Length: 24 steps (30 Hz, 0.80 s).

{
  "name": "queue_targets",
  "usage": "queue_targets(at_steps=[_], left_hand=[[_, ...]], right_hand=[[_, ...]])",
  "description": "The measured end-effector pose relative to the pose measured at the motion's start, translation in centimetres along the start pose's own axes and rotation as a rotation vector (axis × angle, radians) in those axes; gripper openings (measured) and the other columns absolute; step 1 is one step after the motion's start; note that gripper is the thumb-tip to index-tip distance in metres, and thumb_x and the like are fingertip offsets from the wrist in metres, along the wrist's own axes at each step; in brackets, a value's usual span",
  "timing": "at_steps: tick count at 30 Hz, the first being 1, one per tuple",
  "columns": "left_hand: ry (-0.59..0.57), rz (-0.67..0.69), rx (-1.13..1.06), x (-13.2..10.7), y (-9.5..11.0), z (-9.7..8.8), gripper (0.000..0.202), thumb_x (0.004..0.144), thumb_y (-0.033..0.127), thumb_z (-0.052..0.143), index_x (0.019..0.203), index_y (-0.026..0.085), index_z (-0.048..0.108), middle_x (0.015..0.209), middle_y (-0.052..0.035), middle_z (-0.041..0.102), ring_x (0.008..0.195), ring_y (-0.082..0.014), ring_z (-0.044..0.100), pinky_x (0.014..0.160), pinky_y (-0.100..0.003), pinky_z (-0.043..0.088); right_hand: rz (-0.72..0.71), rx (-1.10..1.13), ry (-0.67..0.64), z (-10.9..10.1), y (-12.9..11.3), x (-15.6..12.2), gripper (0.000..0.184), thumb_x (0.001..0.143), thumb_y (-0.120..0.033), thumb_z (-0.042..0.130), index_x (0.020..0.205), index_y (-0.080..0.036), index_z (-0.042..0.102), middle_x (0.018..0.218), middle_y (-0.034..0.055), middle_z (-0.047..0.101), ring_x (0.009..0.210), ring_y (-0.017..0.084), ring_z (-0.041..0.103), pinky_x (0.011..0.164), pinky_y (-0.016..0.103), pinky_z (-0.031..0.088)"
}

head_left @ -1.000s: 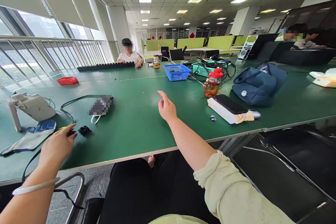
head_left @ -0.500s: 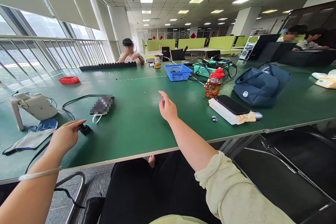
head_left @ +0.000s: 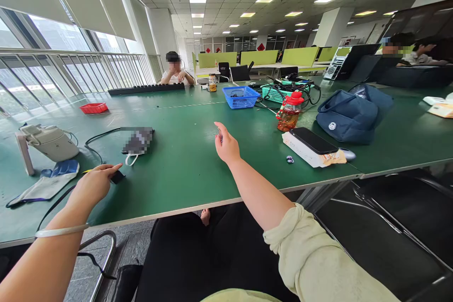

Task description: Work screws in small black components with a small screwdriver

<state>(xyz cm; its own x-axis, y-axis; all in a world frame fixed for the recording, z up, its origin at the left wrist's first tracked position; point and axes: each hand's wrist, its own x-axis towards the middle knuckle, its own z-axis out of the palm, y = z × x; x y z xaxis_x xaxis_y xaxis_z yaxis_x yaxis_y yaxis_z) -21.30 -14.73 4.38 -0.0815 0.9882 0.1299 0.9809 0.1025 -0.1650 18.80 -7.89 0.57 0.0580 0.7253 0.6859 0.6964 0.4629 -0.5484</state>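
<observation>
My left hand (head_left: 92,188) is low over the table's left side, its forefinger stretched past a small, squarish black object (head_left: 118,177). The thumb is hidden, but the hand seems closed on the object's near side. A thin yellow strip (head_left: 87,171) shows just behind the knuckles. From under the hand a black cable (head_left: 58,204) runs toward the table's front edge. In the middle of the table, my right hand (head_left: 228,147) rests on its side with curled fingers and a raised fingertip. Something small and shiny shows at its fingers, too little to name.
Left on the green table (head_left: 184,170) are a beige jug-like container (head_left: 53,144), a glove (head_left: 42,188), a blurred dark device (head_left: 138,141) and a red tray (head_left: 94,108). Rightward are a blue basket (head_left: 240,98), a red-lidded bottle (head_left: 289,115), a phone (head_left: 313,140) and a blue bag (head_left: 348,120).
My left hand has shifted slightly right, and its forefinger now reaches farther across the black object. The yellow strip has come into view behind it. My right hand has stayed put.
</observation>
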Motion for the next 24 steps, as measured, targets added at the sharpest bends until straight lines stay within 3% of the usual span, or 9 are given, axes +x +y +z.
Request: queue_targets(at_steps=[5, 12, 17, 24], left_hand=[[-0.03, 0.068, 0.025, -0.1, -0.4, -0.3, 0.074, 0.074, -0.002, 0.033, 0.143, 0.024, 0.046, 0.148, -0.0072, 0.049, 0.107, -0.028, 0.067, 0.083, -0.036, 0.053], [-0.015, 0.09, 0.057, -0.1, -1.3, -0.3, 0.076, 0.072, -0.004, 0.03, 0.14, 0.024, 0.051, 0.138, -0.0093, 0.058, 0.095, -0.0236, 0.069, 0.078, -0.032, 0.052], [0.006, 0.15, -0.004, 0.0, -1.8, 0.1, 0.069, 0.076, -0.001, 0.027, 0.138, 0.017, 0.053, 0.124, -0.0124, 0.064, 0.099, -0.021, 0.068, 0.084, -0.029, 0.049], [0.024, 0.108, -0.068, 0.5, -2.5, 0.7, 0.055, 0.083, 0.012, 0.033, 0.132, 0.017, 0.058, 0.12, -0.013, 0.069, 0.101, -0.0282, 0.066, 0.085, -0.036, 0.048]], right_hand=[[-0.002, -0.005, 0.003, 0.0, 0.0, 0.0, 0.047, 0.092, -0.019, 0.039, 0.138, -0.027, 0.046, 0.1, 0.0041, 0.07, 0.076, 0.016, 0.066, 0.06, 0.025, 0.049], [-0.007, -0.016, 0.005, 0.0, 0.1, 0.0, 0.048, 0.093, -0.019, 0.038, 0.139, -0.027, 0.046, 0.099, 0.0042, 0.069, 0.076, 0.015, 0.065, 0.063, 0.025, 0.05], [0.001, -0.015, 0.0, 0.0, 0.1, 0.0, 0.047, 0.093, -0.019, 0.038, 0.139, -0.026, 0.046, 0.099, 0.0041, 0.07, 0.078, 0.016, 0.065, 0.063, 0.025, 0.05], [-0.001, -0.017, -0.004, 0.0, 0.1, 0.0, 0.048, 0.093, -0.018, 0.039, 0.139, -0.027, 0.046, 0.101, 0.0041, 0.07, 0.077, 0.016, 0.066, 0.061, 0.024, 0.049]])
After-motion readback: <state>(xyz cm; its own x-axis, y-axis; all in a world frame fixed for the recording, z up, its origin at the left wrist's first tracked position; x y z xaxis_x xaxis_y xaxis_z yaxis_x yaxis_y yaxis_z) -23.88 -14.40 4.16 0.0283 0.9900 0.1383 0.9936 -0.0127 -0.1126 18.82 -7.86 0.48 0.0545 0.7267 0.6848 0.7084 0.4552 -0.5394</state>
